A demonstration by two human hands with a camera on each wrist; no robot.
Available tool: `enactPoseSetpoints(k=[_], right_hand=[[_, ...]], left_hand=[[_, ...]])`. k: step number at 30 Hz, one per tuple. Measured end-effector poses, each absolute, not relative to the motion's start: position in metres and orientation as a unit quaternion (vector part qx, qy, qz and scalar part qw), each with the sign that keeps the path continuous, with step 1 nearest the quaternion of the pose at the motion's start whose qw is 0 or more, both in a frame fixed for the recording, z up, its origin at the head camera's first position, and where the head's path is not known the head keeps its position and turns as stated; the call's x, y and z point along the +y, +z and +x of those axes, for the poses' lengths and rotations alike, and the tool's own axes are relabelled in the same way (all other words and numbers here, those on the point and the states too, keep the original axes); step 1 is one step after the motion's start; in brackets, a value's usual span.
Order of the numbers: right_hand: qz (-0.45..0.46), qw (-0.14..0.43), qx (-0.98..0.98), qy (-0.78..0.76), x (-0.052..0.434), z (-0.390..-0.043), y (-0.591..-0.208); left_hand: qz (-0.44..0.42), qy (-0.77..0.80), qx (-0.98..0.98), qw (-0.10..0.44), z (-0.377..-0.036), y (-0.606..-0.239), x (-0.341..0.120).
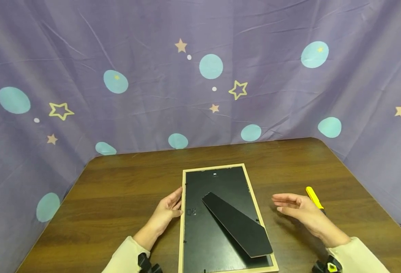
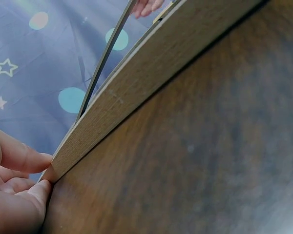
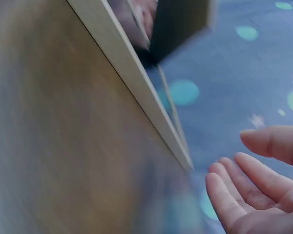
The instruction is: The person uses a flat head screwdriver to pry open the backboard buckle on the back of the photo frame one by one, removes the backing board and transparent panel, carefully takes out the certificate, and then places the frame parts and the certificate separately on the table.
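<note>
A picture frame [image 1: 183,235] with a pale wood rim and black backing lies back side up on the wooden table. Its black easel stand [image 1: 238,225] slants across the backing, with its wide end raised toward the lower right. My left hand [image 1: 164,214] is at the frame's left side; in the left wrist view the thumb and fingertips [image 2: 45,162] pinch its pale edge. To the right of the frame, my right hand [image 1: 304,212] hovers apart from it, fingers loosely extended and holding nothing. In the right wrist view, a gap separates the fingers [image 3: 251,183] from the rim.
A yellow-handled object [image 1: 313,197] with a dark collar lies beyond my right hand, partly hidden by it. Behind the brown table [image 1: 135,178] hangs a purple curtain [image 1: 152,76] printed with stars and dots.
</note>
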State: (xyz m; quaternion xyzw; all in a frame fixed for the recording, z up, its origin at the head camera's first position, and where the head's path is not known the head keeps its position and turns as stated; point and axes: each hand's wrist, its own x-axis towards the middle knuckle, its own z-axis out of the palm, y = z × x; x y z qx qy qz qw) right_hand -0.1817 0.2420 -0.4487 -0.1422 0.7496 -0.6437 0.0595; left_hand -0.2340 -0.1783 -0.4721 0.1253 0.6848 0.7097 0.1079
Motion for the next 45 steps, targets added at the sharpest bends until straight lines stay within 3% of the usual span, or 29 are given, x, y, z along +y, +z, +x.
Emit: enactPoseSetpoints(k=[8, 18, 30, 45], right_hand=[[-0.047, -0.005, 0.821, -0.569, 0.297, -0.194, -0.427], [-0.05, 0.007, 0.684, -0.728, 0.339, -0.201, -0.456], [-0.054, 0.017, 0.649, -0.759, 0.344, -0.197, -0.483], [-0.099, 0.032, 0.842, -0.53, 0.33, -0.192, -0.476]], left_hand=[[0.118, 0.714, 0.683, 0.103, -0.234, -0.473, -0.179], [0.121, 0.71, 0.686, 0.108, -0.234, -0.473, -0.18], [0.117, 0.708, 0.687, 0.116, -0.235, -0.476, -0.181], [0.132, 0.702, 0.688, 0.124, -0.237, -0.476, -0.183]])
